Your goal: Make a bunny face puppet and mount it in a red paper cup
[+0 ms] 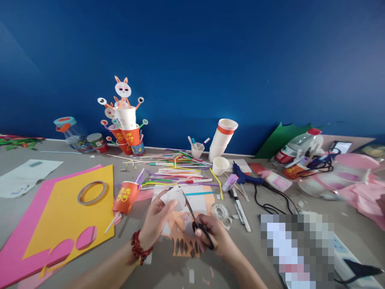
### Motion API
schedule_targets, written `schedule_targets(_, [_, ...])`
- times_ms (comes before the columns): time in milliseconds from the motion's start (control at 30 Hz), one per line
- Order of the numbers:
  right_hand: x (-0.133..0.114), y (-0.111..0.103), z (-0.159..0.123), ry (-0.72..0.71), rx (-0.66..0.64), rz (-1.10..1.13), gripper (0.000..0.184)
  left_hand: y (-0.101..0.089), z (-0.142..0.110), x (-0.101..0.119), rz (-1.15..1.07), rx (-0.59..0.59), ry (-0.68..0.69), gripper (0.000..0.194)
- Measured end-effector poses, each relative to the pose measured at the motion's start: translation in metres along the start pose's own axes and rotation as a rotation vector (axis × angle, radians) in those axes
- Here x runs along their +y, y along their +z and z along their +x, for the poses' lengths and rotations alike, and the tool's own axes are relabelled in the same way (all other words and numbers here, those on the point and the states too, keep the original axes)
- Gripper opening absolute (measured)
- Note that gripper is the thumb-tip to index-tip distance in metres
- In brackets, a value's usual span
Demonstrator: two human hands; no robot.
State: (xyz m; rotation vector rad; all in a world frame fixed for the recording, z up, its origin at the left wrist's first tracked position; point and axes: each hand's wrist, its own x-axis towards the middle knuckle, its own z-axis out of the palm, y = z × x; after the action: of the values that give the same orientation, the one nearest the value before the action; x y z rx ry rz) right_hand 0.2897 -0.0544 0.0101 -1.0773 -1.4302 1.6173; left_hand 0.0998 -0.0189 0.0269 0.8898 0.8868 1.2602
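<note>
My left hand (158,218), with a red bead bracelet on the wrist, pinches a piece of white paper (176,198) with a rounded edge. My right hand (215,237) has its fingers through the black handles of a pair of scissors (194,214). The blades point up and away, with the tips beside the paper's right edge; whether they touch it I cannot tell. Beneath both hands lies cut orange paper (183,241) with leaf-shaped holes, over white sheets. A clear tape roll (219,211) is just right of the scissors.
Yellow card (69,216) with a tape ring (92,192) lies left, beside a tipped red cup (126,196). Straws and markers spread behind the hands. Stacked white cups (221,140) and rabbit-decorated cups (126,116) stand by the blue wall. A blue glue gun (245,176) and its cord lie right.
</note>
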Motion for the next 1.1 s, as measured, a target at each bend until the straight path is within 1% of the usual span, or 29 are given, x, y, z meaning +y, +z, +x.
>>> schedule_targets(200, [-0.0017,0.0002,-0.0002,-0.017,0.006,-0.029,0.055,-0.0004,0.0001,-0.0008,0.017,0.012,0.029,0.015])
schedule_targets(367, [-0.0001,0.0008,0.0000,-0.027,0.011,-0.033,0.054,0.0013,0.0000,0.0010,-0.013,-0.020,-0.008,0.018])
schedule_targets(467, [0.0002,0.0015,0.0002,-0.015,0.013,-0.013,0.054,0.0013,0.0004,0.0003,-0.019,0.015,-0.004,0.016])
schedule_targets(633, [0.0016,0.0009,0.0009,-0.029,0.012,-0.016,0.054,-0.0019,0.0016,-0.0037,0.007,0.078,0.025,0.019])
schedule_targets(900, [0.0051,0.0000,0.0015,-0.009,0.010,-0.024,0.054,-0.0059,0.0031,-0.0081,-0.040,0.035,0.038,0.023])
schedule_targets(1100, [0.0026,-0.0002,0.0002,0.004,0.008,-0.065,0.057,-0.0058,0.0048,-0.0069,-0.084,0.014,0.036,0.018])
